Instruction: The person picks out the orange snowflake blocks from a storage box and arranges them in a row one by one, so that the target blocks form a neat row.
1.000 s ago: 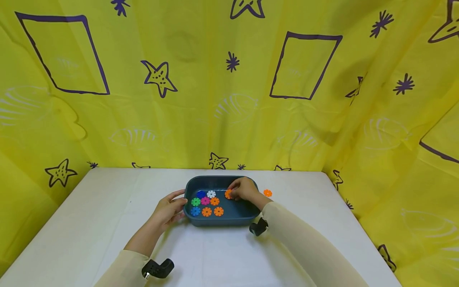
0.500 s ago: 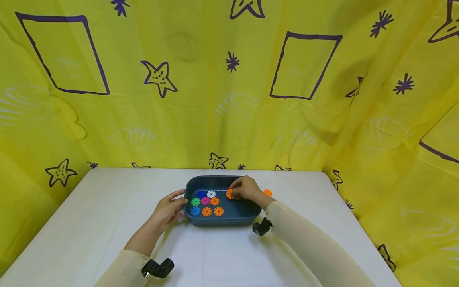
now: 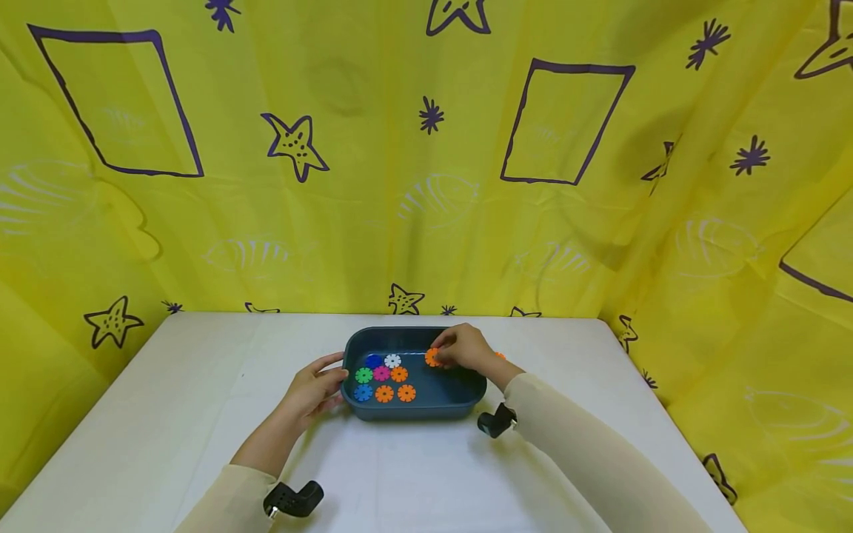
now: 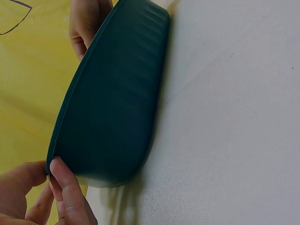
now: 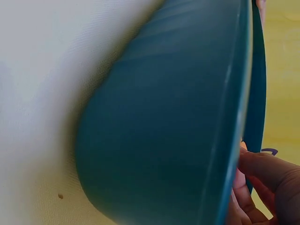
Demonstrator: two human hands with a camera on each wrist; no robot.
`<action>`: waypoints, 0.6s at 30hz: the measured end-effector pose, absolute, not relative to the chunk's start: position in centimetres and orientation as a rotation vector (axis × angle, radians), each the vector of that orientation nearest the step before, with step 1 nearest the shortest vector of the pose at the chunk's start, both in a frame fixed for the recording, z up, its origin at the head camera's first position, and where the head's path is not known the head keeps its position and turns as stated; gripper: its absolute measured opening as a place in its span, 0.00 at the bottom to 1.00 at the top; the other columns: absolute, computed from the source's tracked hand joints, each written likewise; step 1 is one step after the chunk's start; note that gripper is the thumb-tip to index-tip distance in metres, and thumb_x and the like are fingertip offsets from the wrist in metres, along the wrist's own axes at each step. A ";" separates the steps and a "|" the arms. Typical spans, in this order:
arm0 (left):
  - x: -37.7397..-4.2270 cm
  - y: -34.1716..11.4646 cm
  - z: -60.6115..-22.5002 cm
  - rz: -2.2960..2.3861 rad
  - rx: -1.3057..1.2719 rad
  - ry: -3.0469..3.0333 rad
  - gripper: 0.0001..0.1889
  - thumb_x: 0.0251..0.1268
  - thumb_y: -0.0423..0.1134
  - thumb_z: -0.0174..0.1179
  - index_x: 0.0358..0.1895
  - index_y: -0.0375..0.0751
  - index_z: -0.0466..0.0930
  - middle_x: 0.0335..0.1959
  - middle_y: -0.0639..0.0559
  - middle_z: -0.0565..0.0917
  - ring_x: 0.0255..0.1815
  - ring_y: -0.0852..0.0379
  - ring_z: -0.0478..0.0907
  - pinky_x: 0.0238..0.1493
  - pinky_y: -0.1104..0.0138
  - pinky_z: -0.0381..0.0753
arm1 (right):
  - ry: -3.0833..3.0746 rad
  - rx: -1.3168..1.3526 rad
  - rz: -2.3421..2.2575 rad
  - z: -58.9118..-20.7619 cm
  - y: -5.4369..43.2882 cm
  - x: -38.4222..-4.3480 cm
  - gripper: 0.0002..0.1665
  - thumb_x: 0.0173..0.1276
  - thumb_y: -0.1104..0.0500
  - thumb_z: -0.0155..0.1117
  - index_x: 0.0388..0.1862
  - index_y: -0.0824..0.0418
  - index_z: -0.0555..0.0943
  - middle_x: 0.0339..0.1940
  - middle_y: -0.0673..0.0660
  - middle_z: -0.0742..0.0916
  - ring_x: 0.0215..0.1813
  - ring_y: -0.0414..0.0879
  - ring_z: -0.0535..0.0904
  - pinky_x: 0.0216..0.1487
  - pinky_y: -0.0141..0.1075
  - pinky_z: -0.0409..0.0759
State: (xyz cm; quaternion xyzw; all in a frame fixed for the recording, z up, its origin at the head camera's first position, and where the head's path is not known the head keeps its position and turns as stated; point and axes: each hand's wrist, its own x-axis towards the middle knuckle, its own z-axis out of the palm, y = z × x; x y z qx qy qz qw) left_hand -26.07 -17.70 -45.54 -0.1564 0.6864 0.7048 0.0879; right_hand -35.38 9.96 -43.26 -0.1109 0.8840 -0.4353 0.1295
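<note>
The pale sleeves (image 3: 226,496) are cut off by the lower edge of the head view, and a black wrist camera (image 3: 293,499) is worn at the left cuff, another (image 3: 496,420) at the right. The near left end of the dark teal tray (image 3: 426,411) is gripped at its rim by the left hand (image 3: 313,389), whose fingers are partly hidden behind the wall. Inside, a near row is formed by a blue disc (image 3: 363,393) and two orange discs (image 3: 384,393), with a green disc (image 3: 363,375), a magenta disc (image 3: 381,373) and a further orange one behind, then a dark blue disc (image 3: 373,361) and a white disc (image 3: 392,360). To the right of the white one, the held orange disc (image 3: 432,357) is pinched at the fingertips of the right hand (image 3: 463,348), its right side covered by them; whether the tray floor is touched by it cannot be told. In the right wrist view the fingertips are largely screened by the tray wall. On the white table (image 3: 166,414), an outer orange disc (image 3: 500,356) is mostly hidden behind the right wrist. The background is filled by a yellow curtain (image 3: 373,222).
</note>
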 end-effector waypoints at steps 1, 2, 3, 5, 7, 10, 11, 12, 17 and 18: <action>-26.1 -17.7 -45.6 2.095 -0.469 2.045 0.24 0.71 0.35 0.57 0.69 0.40 0.69 0.52 0.41 0.81 0.34 0.63 0.82 0.32 0.72 0.83 | 2.574 -0.323 -1.261 -43.2 10.0 -35.3 0.09 0.61 0.70 0.69 0.41 0.68 0.87 0.30 0.57 0.88 0.27 0.43 0.84 0.34 0.37 0.86; -26.1 -17.7 -45.5 2.092 -0.466 2.046 0.24 0.71 0.35 0.57 0.69 0.40 0.69 0.52 0.41 0.81 0.34 0.63 0.81 0.32 0.72 0.83 | 2.575 -0.322 -1.263 -43.1 10.1 -35.3 0.09 0.61 0.70 0.69 0.41 0.68 0.87 0.30 0.58 0.88 0.27 0.43 0.84 0.35 0.37 0.86; -26.1 -17.7 -45.6 2.091 -0.466 2.047 0.25 0.71 0.35 0.57 0.69 0.40 0.68 0.52 0.40 0.81 0.34 0.63 0.81 0.32 0.72 0.83 | 2.576 -0.322 -1.261 -43.0 10.2 -35.3 0.09 0.61 0.70 0.69 0.41 0.68 0.87 0.30 0.58 0.88 0.27 0.43 0.84 0.35 0.37 0.86; -26.1 -17.8 -45.6 2.091 -0.469 2.046 0.24 0.71 0.35 0.57 0.69 0.40 0.69 0.52 0.41 0.81 0.34 0.63 0.81 0.32 0.72 0.83 | 2.573 -0.329 -1.269 -42.9 10.3 -35.3 0.09 0.61 0.70 0.68 0.41 0.69 0.86 0.31 0.58 0.89 0.28 0.44 0.85 0.35 0.37 0.86; -26.1 -17.8 -45.6 2.093 -0.469 2.045 0.24 0.71 0.35 0.57 0.69 0.40 0.69 0.52 0.41 0.81 0.34 0.63 0.81 0.32 0.72 0.83 | 2.569 -0.341 -1.277 -42.8 10.5 -35.3 0.09 0.61 0.71 0.68 0.42 0.70 0.86 0.31 0.59 0.89 0.27 0.43 0.85 0.34 0.36 0.86; -26.1 -17.8 -45.6 2.092 -0.472 2.043 0.24 0.71 0.35 0.57 0.69 0.40 0.69 0.52 0.41 0.81 0.34 0.63 0.82 0.32 0.72 0.83 | 2.550 -0.349 -1.291 -42.7 10.8 -35.3 0.10 0.62 0.71 0.67 0.42 0.70 0.86 0.31 0.60 0.89 0.28 0.43 0.85 0.35 0.37 0.86; -26.1 -17.8 -45.6 2.090 -0.472 2.042 0.24 0.71 0.35 0.57 0.69 0.41 0.69 0.52 0.40 0.80 0.34 0.63 0.82 0.32 0.72 0.83 | 2.546 -0.354 -1.294 -42.7 10.9 -35.3 0.10 0.62 0.71 0.67 0.43 0.70 0.86 0.32 0.60 0.89 0.28 0.44 0.85 0.35 0.37 0.86; -26.2 -17.8 -45.6 2.091 -0.476 2.041 0.24 0.71 0.35 0.57 0.69 0.41 0.69 0.52 0.40 0.80 0.34 0.63 0.82 0.32 0.72 0.83 | 2.541 -0.358 -1.298 -42.7 11.0 -35.3 0.10 0.62 0.70 0.67 0.43 0.71 0.86 0.31 0.60 0.89 0.28 0.44 0.85 0.36 0.38 0.86; -26.1 -17.8 -45.5 2.099 -0.477 2.029 0.24 0.71 0.35 0.57 0.69 0.41 0.69 0.52 0.41 0.81 0.34 0.63 0.81 0.32 0.72 0.83 | 2.493 -0.370 -1.335 -42.4 11.4 -35.3 0.11 0.62 0.70 0.67 0.44 0.72 0.85 0.32 0.61 0.89 0.28 0.44 0.85 0.40 0.45 0.86; -26.1 -17.8 -45.5 2.102 -0.477 2.027 0.24 0.71 0.35 0.57 0.69 0.40 0.69 0.51 0.41 0.81 0.34 0.63 0.81 0.32 0.72 0.83 | 2.482 -0.368 -1.341 -42.3 11.6 -35.4 0.11 0.62 0.70 0.67 0.44 0.72 0.85 0.32 0.61 0.89 0.28 0.44 0.85 0.41 0.45 0.86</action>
